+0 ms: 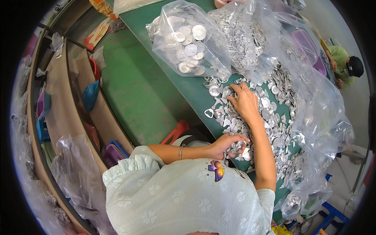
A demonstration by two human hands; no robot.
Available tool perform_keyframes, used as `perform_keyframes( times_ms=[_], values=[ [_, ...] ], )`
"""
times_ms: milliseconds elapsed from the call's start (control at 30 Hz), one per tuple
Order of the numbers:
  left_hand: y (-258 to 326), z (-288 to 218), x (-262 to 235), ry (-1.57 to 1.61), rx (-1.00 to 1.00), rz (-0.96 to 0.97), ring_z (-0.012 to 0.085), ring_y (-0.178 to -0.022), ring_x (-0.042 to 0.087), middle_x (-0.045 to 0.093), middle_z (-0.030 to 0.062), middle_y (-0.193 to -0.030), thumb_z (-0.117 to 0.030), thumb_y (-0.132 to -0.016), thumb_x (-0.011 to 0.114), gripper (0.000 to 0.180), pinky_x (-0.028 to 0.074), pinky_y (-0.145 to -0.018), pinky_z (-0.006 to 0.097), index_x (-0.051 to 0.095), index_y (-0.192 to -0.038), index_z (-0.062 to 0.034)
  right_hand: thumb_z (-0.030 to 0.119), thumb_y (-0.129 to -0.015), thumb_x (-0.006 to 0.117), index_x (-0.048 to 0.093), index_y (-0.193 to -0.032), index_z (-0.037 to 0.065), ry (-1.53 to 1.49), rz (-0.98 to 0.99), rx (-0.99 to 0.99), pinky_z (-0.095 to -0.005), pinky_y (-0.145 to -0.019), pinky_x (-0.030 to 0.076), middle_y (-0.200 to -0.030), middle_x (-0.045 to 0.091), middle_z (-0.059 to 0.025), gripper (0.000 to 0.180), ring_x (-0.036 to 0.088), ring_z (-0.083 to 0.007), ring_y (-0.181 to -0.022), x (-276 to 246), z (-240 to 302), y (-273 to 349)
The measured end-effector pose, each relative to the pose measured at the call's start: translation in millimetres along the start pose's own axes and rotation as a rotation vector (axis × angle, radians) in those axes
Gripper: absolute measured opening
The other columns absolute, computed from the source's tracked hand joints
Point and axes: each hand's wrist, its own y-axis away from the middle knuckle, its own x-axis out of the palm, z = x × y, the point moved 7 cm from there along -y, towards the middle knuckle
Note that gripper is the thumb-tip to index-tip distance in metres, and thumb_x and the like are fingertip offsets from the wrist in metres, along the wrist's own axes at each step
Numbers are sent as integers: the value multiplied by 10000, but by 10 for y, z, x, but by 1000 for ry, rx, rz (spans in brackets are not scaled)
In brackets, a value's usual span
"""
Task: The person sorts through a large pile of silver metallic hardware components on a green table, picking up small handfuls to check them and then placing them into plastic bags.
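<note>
Loose metal pieces (267,114), heaped nearside of the disc-filled bag (214,55), are seemingly being sorted. Some are cupped in the left hand (228,145); the right hand (246,103), nearer the bag, is half spread, any pinch indistinguishable. A selective pick would be called for next.

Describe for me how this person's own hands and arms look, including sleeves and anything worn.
The left hand and right hand wear no gloves. A slim metallic bracelet circles the left arm near the wrist; none shows on the right. The pale sleeves are short.
</note>
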Motion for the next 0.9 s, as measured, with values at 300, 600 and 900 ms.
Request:
perform_keyframes(
  times_ms=[300, 600, 900],
  values=[
    [24, -60, -26, 11, 27, -34, 113, -662, 476, 502, 53, -766, -181, -841, 487, 218, 272, -393, 189, 525, -999, -35, 26, -726, 527, 478, -750, 44, -1648, 32, 327, -241, -412, 423, -884, 573, -152, 58, 529, -188, -634, -48, -595, 135],
    [-48, 25, -28, -10, -4, 1, 118, -665, 482, 503, 53, -757, -186, -842, 483, 214, 266, -393, 188, 521, -1003, -50, 228, -749, 604, 570, -902, -17, -258, -165, 195, -413, -620, 467, -824, 610, -177, 291, 598, -304, -739, 118, -244, -247],
    [-9, -33, -90, 8, 22, -10, 122, -672, 496, 518, 61, -765, -180, -845, 479, 205, 270, -385, 189, 516, -999, -50, 198, -737, 601, 528, -679, -8, -356, -108, 136, -384, -574, 455, -720, 605, -168, 226, 595, -271, -642, 173, -243, -300]
  ],
)
